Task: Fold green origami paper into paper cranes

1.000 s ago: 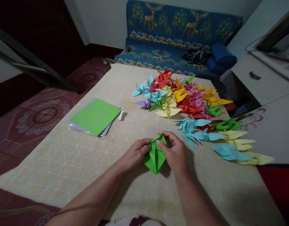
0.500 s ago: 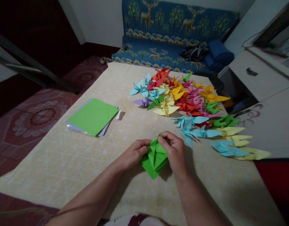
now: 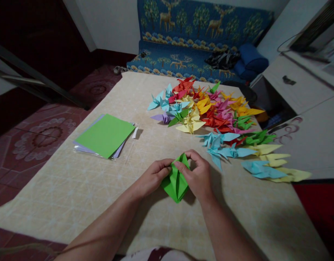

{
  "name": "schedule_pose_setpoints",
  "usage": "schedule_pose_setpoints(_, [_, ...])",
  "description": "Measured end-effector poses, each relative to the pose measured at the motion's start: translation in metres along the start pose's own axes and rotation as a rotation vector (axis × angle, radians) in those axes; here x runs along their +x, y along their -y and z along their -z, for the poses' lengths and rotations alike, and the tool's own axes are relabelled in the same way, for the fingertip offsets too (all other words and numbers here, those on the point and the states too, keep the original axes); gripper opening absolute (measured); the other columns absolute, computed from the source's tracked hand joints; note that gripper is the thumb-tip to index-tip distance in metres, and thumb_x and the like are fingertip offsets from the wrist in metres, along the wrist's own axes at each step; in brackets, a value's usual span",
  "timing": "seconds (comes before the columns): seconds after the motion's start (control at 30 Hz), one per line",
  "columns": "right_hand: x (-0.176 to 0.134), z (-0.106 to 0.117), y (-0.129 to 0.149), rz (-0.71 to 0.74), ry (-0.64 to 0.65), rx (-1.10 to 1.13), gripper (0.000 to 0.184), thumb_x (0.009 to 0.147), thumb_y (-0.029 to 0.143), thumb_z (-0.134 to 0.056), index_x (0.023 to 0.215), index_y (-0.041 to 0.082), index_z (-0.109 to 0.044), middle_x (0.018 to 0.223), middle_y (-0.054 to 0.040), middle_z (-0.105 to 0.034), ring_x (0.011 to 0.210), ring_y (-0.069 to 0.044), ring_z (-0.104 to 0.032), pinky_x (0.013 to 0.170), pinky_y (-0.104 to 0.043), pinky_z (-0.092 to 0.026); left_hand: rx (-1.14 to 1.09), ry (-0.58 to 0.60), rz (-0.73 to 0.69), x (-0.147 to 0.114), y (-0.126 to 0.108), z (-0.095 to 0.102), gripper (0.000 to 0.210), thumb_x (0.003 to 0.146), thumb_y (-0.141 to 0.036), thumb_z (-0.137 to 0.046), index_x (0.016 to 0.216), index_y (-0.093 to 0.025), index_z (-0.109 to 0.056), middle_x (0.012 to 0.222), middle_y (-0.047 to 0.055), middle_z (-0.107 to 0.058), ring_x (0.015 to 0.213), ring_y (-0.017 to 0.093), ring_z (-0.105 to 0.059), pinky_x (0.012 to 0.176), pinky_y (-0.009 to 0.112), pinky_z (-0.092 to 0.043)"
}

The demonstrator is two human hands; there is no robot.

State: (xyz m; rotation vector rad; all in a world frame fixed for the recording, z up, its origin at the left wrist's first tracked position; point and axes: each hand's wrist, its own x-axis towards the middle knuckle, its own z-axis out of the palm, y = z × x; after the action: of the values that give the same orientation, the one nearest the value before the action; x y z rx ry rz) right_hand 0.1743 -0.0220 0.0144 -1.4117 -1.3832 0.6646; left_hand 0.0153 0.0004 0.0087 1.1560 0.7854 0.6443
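Sofa (image 3: 194, 40): far side, blue, patterned with deer and trees
Dark cloth (image 3: 223, 59): crumpled on the sofa, right, beside blue cushions (image 3: 253, 58)
Cabinet (image 3: 313, 141): right, pale, with dark handle (image 3: 288, 80)
Floor (image 3: 45, 134): left, reddish, patterned

Desk (image 3: 74, 203): cream with pale lines
Paper sheets (image 3: 104, 136): green over lilac, ahead-left of left hand (image 3: 154, 175)
White tab (image 3: 135, 132): beside the sheets
Paper cranes (image 3: 221, 127): many-coloured, clustered ahead-right of right hand (image 3: 198, 174)

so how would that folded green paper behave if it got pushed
The folded green paper would likely not slide, with the left hand and right hand gripping it. Its overlapping layers may feel fairly stiff, but the open fold down its middle could buckle.
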Motion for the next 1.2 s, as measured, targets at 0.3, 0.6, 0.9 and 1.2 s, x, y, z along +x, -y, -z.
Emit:
schedule_pose_setpoints(0.3, [-0.014, -0.013, 0.010, 0.205, -0.170, -0.370, 0.016, 0.081, 0.034, -0.066, 0.092, 0.022, -0.062, 0.128, -0.0120, -0.051, 0.120, -0.031, -0.048, 0.102, -0.050, -0.037, -0.302, -0.417, -0.174, 0.011, 0.012, -0.006, 0.032, 0.082, -0.022, -0.064, 0.114, -0.018, -0.066, 0.120, 0.008, -0.067, 0.111, 0.023, -0.059, 0.094, 0.033, -0.044])
schedule_pose_setpoints(0.6, [-0.009, -0.023, 0.006, 0.240, -0.203, -0.406, 0.007, 0.081, 0.025, -0.065, 0.088, 0.024, -0.068, 0.137, -0.0098, -0.050, 0.129, -0.032, -0.041, 0.107, -0.054, -0.033, -0.563, -0.330, -0.166, 0.016, 0.005, -0.020, 0.028, 0.081, -0.020, -0.066, 0.109, -0.020, -0.067, 0.123, 0.008, -0.067, 0.114, 0.023, -0.061, 0.100, 0.033, -0.045])
schedule_pose_setpoints(0.9, [-0.005, -0.017, 0.000, 0.218, -0.224, -0.411, 0.013, 0.078, 0.015, -0.062, 0.079, 0.025, -0.070, 0.135, -0.0058, -0.052, 0.129, -0.030, -0.041, 0.108, -0.053, -0.032, -0.546, -0.143, 0.026, 0.015, 0.010, -0.015, 0.028, 0.080, -0.031, -0.071, 0.104, -0.015, -0.071, 0.099, 0.009, -0.073, 0.083, 0.017, -0.067, 0.077, 0.026, -0.053])
schedule_pose_setpoints(1.2, [-0.004, -0.013, -0.002, 0.208, -0.154, -0.464, 0.008, 0.079, 0.021, -0.067, 0.072, 0.024, -0.071, 0.135, -0.0067, -0.055, 0.132, -0.031, -0.036, 0.109, -0.055, -0.030, -0.571, -0.144, 0.013, 0.016, 0.012, -0.014, 0.022, 0.083, -0.026, -0.068, 0.100, -0.014, -0.074, 0.093, 0.008, -0.074, 0.081, 0.016, -0.068, 0.080, 0.025, -0.051])
